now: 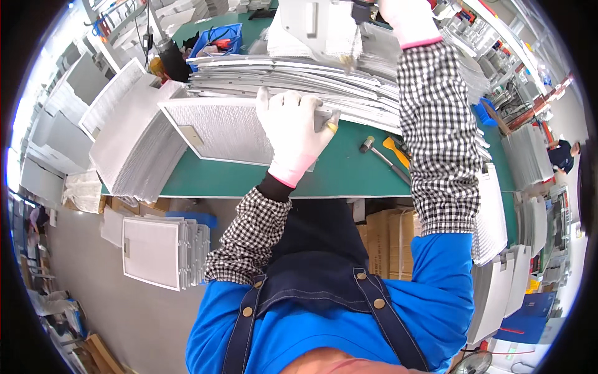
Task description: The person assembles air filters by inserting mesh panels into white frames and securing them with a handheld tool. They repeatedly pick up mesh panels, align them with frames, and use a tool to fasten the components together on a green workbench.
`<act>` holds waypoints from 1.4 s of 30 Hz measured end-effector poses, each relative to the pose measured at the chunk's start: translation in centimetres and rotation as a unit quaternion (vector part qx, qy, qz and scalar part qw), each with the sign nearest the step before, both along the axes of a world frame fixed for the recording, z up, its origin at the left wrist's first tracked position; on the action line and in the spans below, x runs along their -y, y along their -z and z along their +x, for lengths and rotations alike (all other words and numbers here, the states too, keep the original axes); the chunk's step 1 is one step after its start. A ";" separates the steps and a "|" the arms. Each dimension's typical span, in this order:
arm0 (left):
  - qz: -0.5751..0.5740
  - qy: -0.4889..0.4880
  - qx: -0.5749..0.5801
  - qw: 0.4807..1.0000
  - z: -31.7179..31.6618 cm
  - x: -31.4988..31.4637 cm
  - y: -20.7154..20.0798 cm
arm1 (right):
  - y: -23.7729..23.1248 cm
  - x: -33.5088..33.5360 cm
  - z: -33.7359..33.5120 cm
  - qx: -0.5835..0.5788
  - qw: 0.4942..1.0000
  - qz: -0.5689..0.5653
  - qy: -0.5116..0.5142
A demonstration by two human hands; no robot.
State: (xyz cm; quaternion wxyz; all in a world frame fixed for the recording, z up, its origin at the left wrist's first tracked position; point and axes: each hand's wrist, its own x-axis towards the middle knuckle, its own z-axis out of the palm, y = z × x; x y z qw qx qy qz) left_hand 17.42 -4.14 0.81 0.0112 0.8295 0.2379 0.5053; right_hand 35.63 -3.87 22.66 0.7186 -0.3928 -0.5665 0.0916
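My left hand (289,131), in a white glove with grey fingertips, grips the far right part of a framed metal mesh panel (218,128). The panel lies tilted against a long stack of thin metal frames (249,71). At the top edge my gloved right hand (408,22) reaches far forward. A dark tool (363,11) with a thin, blurred shaft pointing down is at its fingers and seems held in it. The fingers are partly cut off by the picture's edge. Beyond the frames stands a pile of white plates (308,28).
A hammer (383,159) and a yellow-handled tool (397,151) lie on the green table (243,181). Stacks of mesh panels (140,143) stand at left, with more (165,249) on the floor. A blue bin (218,40) sits at the back. Another person (562,156) is far right.
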 end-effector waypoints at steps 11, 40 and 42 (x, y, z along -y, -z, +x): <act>0.028 0.047 0.067 0.996 1.4 0.5 0.2 | 0.1 4.9 -3.5 0.357 0.903 0.135 0.199; 0.023 0.059 0.082 0.995 0.5 0.5 0.7 | 6.7 3.7 -4.1 0.207 0.978 -0.001 0.002; 0.004 0.063 0.091 0.994 1.2 0.1 1.5 | 5.6 3.3 -4.1 0.238 0.971 0.014 0.013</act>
